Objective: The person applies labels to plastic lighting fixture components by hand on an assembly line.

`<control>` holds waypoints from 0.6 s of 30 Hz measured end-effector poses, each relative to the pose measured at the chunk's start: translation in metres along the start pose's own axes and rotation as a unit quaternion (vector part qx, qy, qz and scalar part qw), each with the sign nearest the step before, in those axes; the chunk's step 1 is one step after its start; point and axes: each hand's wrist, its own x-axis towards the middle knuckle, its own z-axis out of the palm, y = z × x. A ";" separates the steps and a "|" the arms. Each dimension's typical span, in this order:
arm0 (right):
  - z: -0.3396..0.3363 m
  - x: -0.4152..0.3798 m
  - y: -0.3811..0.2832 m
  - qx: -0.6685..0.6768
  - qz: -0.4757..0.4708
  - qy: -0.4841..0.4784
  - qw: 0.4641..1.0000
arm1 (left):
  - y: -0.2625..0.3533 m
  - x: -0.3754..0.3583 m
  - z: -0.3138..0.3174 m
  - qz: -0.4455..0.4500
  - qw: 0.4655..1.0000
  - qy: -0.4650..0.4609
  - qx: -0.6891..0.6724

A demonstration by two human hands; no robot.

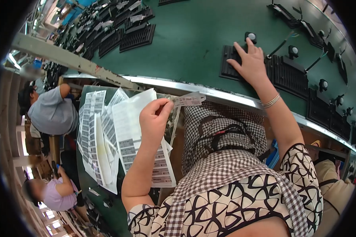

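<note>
My left hand (pixel 156 118) is closed in a pinch on one end of a translucent printed label strip (pixel 190 99), which sticks out to the right above the table's front edge. My right hand (pixel 250 63) lies with fingers spread over a black finned floodlight housing (pixel 228 65). Its fingertips reach the small black sensor (pixel 250 37) with a white dome at the housing's far side. Just right of that hand lies another finned housing (pixel 288 77) with a short cable and a similar sensor (pixel 293 51).
Sheets of printed labels (pixel 124 130) lie on a side surface to my left. A pale metal bar (pixel 79 63) crosses at the left. Many finned housings (pixel 136 37) crowd the far left of the green table (pixel 194 43); more line the right edge. Two people (pixel 53 110) are at the left.
</note>
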 end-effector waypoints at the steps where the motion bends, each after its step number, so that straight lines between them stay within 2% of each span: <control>1: -0.003 0.002 -0.004 0.034 -0.013 -0.016 0.999 | 0.002 0.001 0.001 -0.004 1.000 0.002 -0.019; 4: -0.012 0.010 -0.035 0.126 -0.094 -0.069 0.985 | -0.002 0.009 0.001 0.009 0.999 0.006 -0.043; 5: -0.001 0.009 -0.044 0.150 -0.141 -0.027 0.978 | -0.001 0.013 0.003 0.010 0.999 0.007 -0.052; 8: 0.007 0.014 -0.058 0.261 -0.154 0.011 0.953 | -0.004 0.027 0.003 0.011 0.998 0.012 -0.061; 10: 0.002 0.012 -0.050 0.416 -0.043 0.101 0.902 | 0.006 0.032 0.003 0.014 0.998 0.009 -0.054; 11: -0.009 0.007 -0.046 0.478 0.083 0.121 0.866 | 0.007 0.034 0.003 0.019 0.998 0.008 -0.058; 12: -0.020 0.003 -0.040 0.529 0.207 0.138 0.812 | 0.007 0.036 0.004 0.022 0.998 0.007 -0.063; 13: -0.022 0.004 -0.027 0.603 0.312 0.138 0.721 | 0.007 0.040 0.006 0.025 0.998 0.010 -0.048; 14: -0.028 0.009 -0.016 0.604 0.351 0.167 0.695 | 0.008 0.043 0.010 0.023 0.998 0.005 -0.055; 16: -0.030 0.027 0.008 0.567 0.344 0.180 0.726 | 0.014 0.049 0.017 0.018 0.998 -0.006 -0.065; 18: -0.037 0.047 0.026 0.600 0.314 0.097 0.729 | 0.017 0.054 0.024 0.035 0.997 -0.017 -0.065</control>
